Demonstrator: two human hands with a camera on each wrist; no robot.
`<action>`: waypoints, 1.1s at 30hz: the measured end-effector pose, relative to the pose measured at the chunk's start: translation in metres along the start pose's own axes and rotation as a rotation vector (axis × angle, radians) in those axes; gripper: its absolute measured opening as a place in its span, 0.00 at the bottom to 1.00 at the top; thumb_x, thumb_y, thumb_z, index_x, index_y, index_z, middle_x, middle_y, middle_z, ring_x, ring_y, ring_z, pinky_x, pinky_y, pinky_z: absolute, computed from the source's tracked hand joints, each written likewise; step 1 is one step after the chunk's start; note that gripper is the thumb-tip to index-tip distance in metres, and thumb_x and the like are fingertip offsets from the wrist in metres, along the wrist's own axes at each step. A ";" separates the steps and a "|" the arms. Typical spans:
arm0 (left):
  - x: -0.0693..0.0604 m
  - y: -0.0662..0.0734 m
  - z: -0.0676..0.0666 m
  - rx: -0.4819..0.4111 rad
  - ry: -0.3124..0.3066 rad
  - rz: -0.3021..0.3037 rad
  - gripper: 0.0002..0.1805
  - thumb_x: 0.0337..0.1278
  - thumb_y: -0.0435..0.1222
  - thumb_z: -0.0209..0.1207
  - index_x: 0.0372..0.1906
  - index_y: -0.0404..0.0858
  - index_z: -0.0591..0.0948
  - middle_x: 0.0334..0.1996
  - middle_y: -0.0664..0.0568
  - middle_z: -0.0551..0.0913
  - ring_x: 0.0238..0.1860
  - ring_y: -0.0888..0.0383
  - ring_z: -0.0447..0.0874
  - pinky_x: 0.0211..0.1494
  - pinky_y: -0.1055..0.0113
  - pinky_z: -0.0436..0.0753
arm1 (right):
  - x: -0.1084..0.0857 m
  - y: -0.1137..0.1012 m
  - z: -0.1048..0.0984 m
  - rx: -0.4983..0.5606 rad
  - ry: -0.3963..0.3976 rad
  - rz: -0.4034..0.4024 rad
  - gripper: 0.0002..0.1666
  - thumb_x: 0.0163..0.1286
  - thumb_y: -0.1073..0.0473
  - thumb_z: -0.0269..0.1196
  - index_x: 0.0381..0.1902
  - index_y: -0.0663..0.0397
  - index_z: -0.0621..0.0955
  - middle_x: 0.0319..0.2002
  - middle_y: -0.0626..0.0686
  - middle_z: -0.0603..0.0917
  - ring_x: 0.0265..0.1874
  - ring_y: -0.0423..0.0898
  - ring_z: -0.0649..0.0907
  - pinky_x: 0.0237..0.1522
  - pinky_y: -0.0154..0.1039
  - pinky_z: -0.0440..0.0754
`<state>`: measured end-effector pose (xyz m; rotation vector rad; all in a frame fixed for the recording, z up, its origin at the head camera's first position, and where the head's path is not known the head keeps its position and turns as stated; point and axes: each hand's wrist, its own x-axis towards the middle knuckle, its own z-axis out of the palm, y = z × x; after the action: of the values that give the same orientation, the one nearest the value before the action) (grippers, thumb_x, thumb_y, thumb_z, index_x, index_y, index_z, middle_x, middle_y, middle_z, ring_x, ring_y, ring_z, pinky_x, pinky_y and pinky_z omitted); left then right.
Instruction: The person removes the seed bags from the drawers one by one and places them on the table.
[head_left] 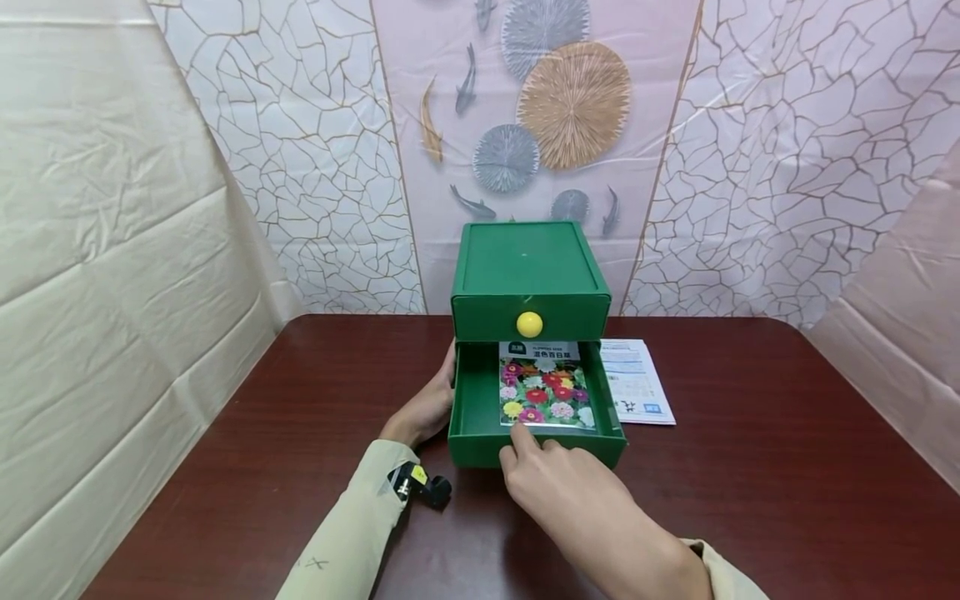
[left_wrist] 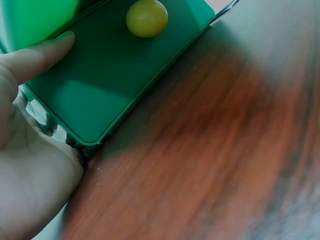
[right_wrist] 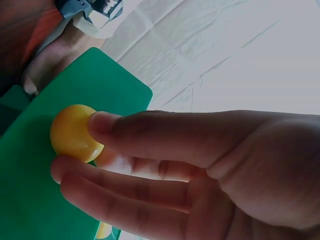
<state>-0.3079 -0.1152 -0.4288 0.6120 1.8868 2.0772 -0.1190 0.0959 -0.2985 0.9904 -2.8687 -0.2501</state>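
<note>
A green two-drawer cabinet point(head_left: 525, 260) stands mid-table, its upper drawer closed beneath a yellow knob point(head_left: 529, 324). The lower drawer point(head_left: 471, 450) is pulled out and holds a seed packet point(head_left: 547, 393) printed with colourful flowers. At its front, my right hand point(head_left: 566, 487) pinches a second yellow knob point(right_wrist: 75, 132) between thumb and fingers, as the right wrist view shows. My left hand point(head_left: 426, 412) rests against the cabinet's left side. In the left wrist view its thumb point(left_wrist: 42, 57) lies straight over the green front; the other fingers are hidden.
Printed papers point(head_left: 636, 383) lie on the dark red table point(head_left: 750, 433) just right of the cabinet. Patterned cloth point(head_left: 322, 150) hangs behind, with pale fabric along both sides. A small black camera point(head_left: 433, 490) is strapped at the left wrist.
</note>
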 end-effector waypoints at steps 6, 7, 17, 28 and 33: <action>0.001 0.000 0.000 0.000 -0.006 -0.002 0.55 0.77 0.28 0.56 0.83 0.76 0.36 0.85 0.65 0.38 0.82 0.51 0.52 0.74 0.47 0.72 | -0.002 0.001 -0.003 -0.031 0.007 -0.008 0.24 0.60 0.59 0.81 0.52 0.58 0.84 0.51 0.57 0.82 0.30 0.48 0.83 0.31 0.44 0.87; 0.001 0.000 0.000 -0.001 -0.006 0.000 0.55 0.77 0.28 0.57 0.83 0.76 0.36 0.85 0.65 0.38 0.82 0.51 0.51 0.74 0.47 0.71 | -0.002 0.001 -0.004 -0.043 0.019 -0.014 0.23 0.60 0.59 0.81 0.51 0.57 0.84 0.50 0.57 0.82 0.29 0.48 0.83 0.32 0.44 0.87; 0.001 -0.002 -0.002 -0.013 -0.004 0.004 0.55 0.76 0.29 0.58 0.84 0.75 0.37 0.85 0.63 0.40 0.83 0.51 0.48 0.77 0.42 0.66 | -0.011 0.010 -0.013 -0.089 0.150 -0.076 0.20 0.59 0.59 0.82 0.44 0.53 0.83 0.42 0.53 0.83 0.24 0.45 0.83 0.28 0.42 0.85; 0.003 -0.001 -0.003 -0.037 -0.010 0.002 0.57 0.75 0.25 0.57 0.84 0.72 0.36 0.86 0.64 0.36 0.84 0.52 0.45 0.76 0.46 0.68 | -0.019 0.032 -0.034 0.007 0.258 -0.105 0.21 0.58 0.63 0.81 0.44 0.51 0.81 0.39 0.51 0.82 0.25 0.46 0.83 0.26 0.44 0.84; 0.002 -0.002 -0.002 -0.035 0.002 -0.005 0.58 0.74 0.25 0.58 0.84 0.71 0.36 0.86 0.64 0.36 0.84 0.54 0.43 0.77 0.47 0.67 | -0.017 0.044 -0.037 0.058 0.331 -0.102 0.18 0.61 0.62 0.78 0.46 0.49 0.82 0.40 0.49 0.82 0.29 0.43 0.81 0.25 0.40 0.82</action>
<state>-0.3106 -0.1157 -0.4303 0.5964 1.8466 2.1041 -0.1274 0.1360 -0.2546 1.0752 -2.5439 -0.0078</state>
